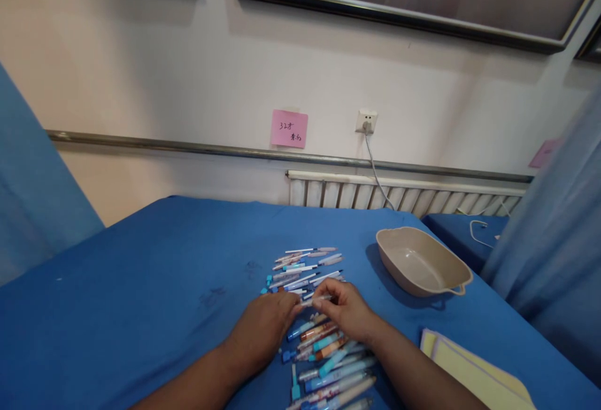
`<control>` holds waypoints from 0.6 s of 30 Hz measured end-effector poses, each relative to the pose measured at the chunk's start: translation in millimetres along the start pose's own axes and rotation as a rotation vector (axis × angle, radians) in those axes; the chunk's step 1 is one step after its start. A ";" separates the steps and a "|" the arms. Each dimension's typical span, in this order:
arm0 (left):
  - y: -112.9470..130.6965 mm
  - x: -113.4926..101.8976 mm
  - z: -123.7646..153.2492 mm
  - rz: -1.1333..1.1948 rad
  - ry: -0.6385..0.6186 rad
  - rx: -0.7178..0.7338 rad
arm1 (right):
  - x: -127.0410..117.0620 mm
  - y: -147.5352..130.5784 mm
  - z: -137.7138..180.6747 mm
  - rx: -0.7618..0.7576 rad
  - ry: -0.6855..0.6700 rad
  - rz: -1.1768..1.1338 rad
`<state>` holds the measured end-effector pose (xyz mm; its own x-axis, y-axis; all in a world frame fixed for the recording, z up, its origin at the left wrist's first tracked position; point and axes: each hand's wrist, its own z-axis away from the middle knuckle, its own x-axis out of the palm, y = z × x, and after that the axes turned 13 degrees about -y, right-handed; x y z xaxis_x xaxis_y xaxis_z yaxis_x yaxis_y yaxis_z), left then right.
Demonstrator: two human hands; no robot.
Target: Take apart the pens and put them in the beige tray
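Note:
Many pens (335, 375) lie side by side in a long column on the blue cloth (154, 272), some with brown, light-blue or clear barrels. At the middle of the column my right hand (345, 310) pinches a slim pale pen (307, 302). My left hand (263, 328) meets the left end of this pen, its fingers closed together around that end. Thin white sticks with dark tips (300, 269) lie among the pens farther back. A small teal piece (295, 385) stands out at the left edge of the column.
A beige plastic basin (422, 263) sits at the right of the table. Nearer me on the right lies a yellow cloth (474, 366) with a purple edge. A radiator (347, 191) and a metal rail (211, 147) run along the wall behind. Blue curtains (554, 260) hang at both sides.

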<state>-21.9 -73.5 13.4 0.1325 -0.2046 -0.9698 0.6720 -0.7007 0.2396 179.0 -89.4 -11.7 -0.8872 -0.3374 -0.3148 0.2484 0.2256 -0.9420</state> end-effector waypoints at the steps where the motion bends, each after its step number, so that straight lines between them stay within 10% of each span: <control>1: 0.0 -0.1 0.6 0.015 0.022 0.004 | -0.5 -0.5 0.1 -0.007 0.002 -0.004; 18: 5.0 -3.6 0.7 0.012 -0.060 -0.058 | 0.9 -4.3 0.5 -0.046 0.011 -0.030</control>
<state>-19.6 -76.8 18.1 0.0981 -0.2547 -0.9620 0.7117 -0.6577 0.2467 177.3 -91.2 -8.0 -0.8981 -0.3350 -0.2849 0.2036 0.2573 -0.9446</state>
